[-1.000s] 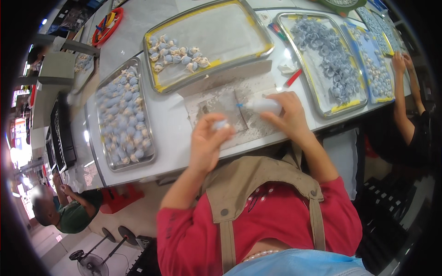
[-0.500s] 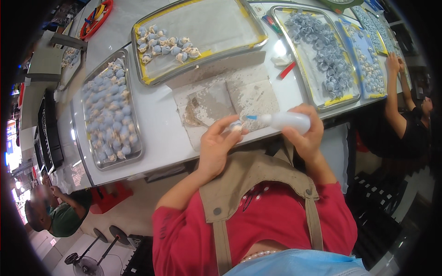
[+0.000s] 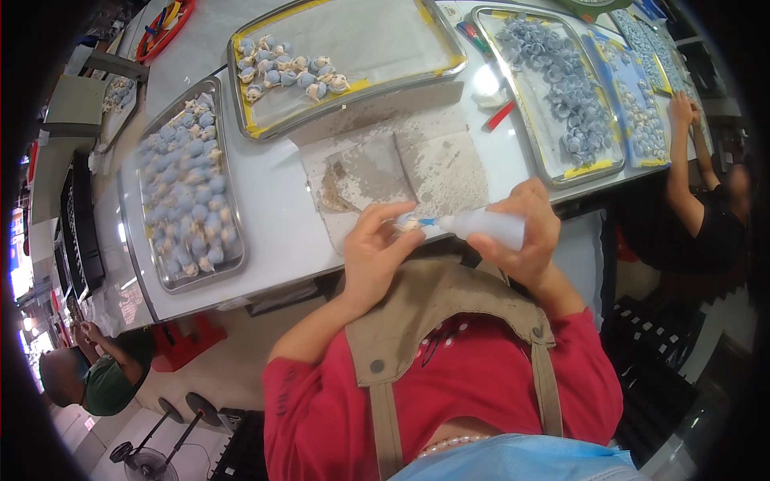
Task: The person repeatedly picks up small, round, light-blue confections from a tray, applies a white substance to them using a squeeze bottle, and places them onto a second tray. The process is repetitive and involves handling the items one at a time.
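Note:
My right hand (image 3: 525,236) grips a white squeeze bottle (image 3: 485,227) with a thin blue nozzle pointing left. The nozzle tip meets a small pale piece (image 3: 407,226) pinched in the fingers of my left hand (image 3: 377,250). Both hands are over the table's near edge, close to my chest, just in front of a stained grey work mat (image 3: 401,168). To the left lies a metal tray (image 3: 234,240) filled with several blue and cream small pieces. Behind the mat a yellow-edged tray (image 3: 377,40) holds a short row of similar pieces.
A tray (image 3: 561,172) heaped with blue-grey pieces sits at the right, with a red pen (image 3: 499,115) beside it. Another person's arm (image 3: 678,152) reaches onto a further tray at far right. A seated person (image 3: 76,377) and a floor fan (image 3: 140,461) are at lower left.
Both hands have drawn back from the work mat toward my chest, carrying the bottle and the small piece. The view has tilted, so the trays sit higher in the picture.

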The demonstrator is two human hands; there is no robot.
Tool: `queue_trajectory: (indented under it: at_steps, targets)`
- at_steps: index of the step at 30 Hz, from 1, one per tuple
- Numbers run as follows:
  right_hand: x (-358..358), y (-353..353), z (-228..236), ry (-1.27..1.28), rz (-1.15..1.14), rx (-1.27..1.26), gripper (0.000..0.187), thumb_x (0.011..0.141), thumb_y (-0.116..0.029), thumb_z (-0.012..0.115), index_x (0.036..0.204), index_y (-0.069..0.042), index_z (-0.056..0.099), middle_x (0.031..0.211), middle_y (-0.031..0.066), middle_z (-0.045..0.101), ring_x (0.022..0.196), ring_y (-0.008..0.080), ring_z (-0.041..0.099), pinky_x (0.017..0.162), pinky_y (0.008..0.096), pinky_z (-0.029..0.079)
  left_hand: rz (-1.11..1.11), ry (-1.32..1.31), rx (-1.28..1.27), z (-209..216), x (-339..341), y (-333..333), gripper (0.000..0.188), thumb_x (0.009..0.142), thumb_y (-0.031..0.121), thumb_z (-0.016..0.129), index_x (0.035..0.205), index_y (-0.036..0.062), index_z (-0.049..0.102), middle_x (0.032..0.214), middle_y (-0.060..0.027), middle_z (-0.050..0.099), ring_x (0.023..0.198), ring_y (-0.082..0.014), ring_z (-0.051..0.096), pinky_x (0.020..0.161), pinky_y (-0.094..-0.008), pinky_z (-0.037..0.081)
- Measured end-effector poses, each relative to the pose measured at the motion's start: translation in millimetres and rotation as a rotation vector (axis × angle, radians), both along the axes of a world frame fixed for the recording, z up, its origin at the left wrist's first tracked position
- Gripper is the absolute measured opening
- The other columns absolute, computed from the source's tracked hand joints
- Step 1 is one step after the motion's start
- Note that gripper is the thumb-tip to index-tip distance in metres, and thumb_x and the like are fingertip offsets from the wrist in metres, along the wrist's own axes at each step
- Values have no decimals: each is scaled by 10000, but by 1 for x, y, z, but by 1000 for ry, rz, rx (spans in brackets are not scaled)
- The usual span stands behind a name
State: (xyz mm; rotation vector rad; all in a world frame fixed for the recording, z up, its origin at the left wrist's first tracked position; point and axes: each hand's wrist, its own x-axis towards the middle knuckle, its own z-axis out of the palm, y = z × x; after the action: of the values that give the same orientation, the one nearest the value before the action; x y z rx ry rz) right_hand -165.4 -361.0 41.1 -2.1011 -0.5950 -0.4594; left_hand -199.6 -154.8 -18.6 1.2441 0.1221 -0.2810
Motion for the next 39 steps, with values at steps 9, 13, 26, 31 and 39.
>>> queue_trajectory:
  at_steps: [9, 13, 26, 31, 39]
  targets:
    - [1, 2, -3, -14, 5, -33, 309, 611, -189, 821, 750, -44, 587, 652, 45, 539, 584, 209, 437, 509, 303, 372, 7, 16, -40, 1, -1, 0, 342, 822, -49, 609, 1151, -16, 523, 976, -88, 606, 847, -108, 575, 730, -216, 468]
    - [-1, -2, -5, 32, -24, 13, 296, 613, -173, 820, 750, -42, 592, 651, 53, 531, 594, 204, 439, 512, 301, 369, 6, 103, -61, 10, 0, 0, 358, 827, -29, 610, 1171, -23, 513, 985, -107, 615, 865, -133, 599, 744, -226, 479]
    - [4, -5, -8, 39, -26, 22, 281, 626, -168, 807, 738, -33, 587, 647, 58, 523, 605, 206, 430, 511, 302, 360, 24, 129, -156, 11, 1, -2, 381, 834, 19, 625, 1188, -41, 500, 1024, -116, 598, 898, -168, 610, 777, -257, 482]
    - [5, -6, -14, 60, -28, 81, 265, 637, -146, 794, 751, -34, 583, 648, 54, 529, 611, 206, 435, 515, 303, 363, 60, 134, -185, 9, 2, -1, 384, 839, 38, 629, 1193, -37, 499, 1018, -111, 599, 891, -177, 611, 773, -261, 484]
    - [9, -1, -39, 414, -136, 423, 228, 785, -112, 696, 914, -12, 538, 733, 35, 595, 669, 65, 524, 592, 202, 424, 132, 140, -222, 3, 1, 8, 388, 848, 48, 620, 1206, -26, 490, 1020, -110, 605, 879, -176, 612, 756, -242, 493]
